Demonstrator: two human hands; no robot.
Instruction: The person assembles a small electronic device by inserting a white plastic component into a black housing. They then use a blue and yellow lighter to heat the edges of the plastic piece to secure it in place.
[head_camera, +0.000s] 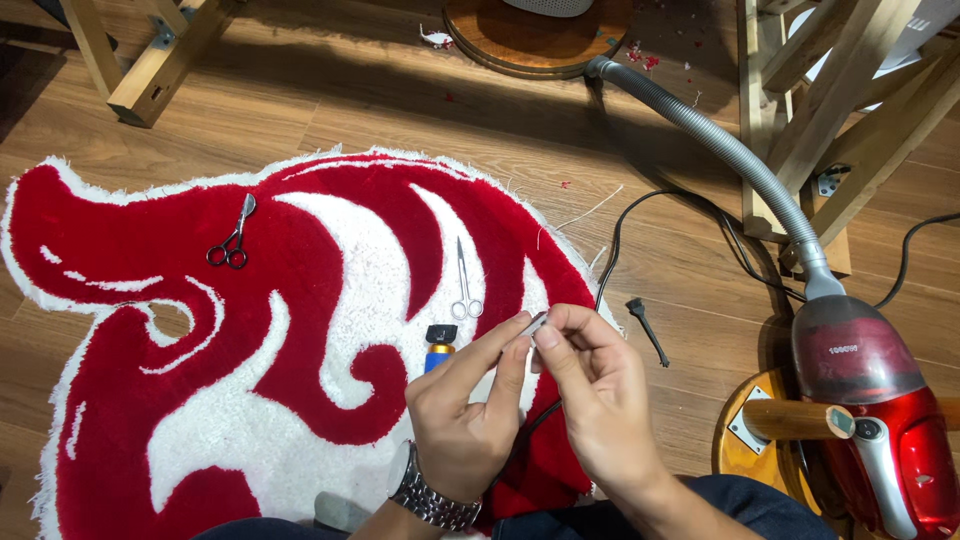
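My left hand (462, 405), with a metal watch on the wrist, and my right hand (592, 385) meet above the right edge of a red and white tufted rug (180, 350). Together their fingertips pinch a small silvery piece (535, 323). Just left of my left hand a blue tool with a gold collar and black head (439, 346) stands partly hidden behind the fingers. Slim silver scissors (464, 285) lie on the white part of the rug above it. Dark-handled scissors (233, 236) lie on the red part at the upper left.
A red canister vacuum (875, 420) sits at the right, its grey hose (715, 140) curving to the top. Black cables (690, 215) and a small black tool (647, 328) lie on the wooden floor. Wooden frame legs (830, 120) and a round wooden stool (760, 440) stand nearby.
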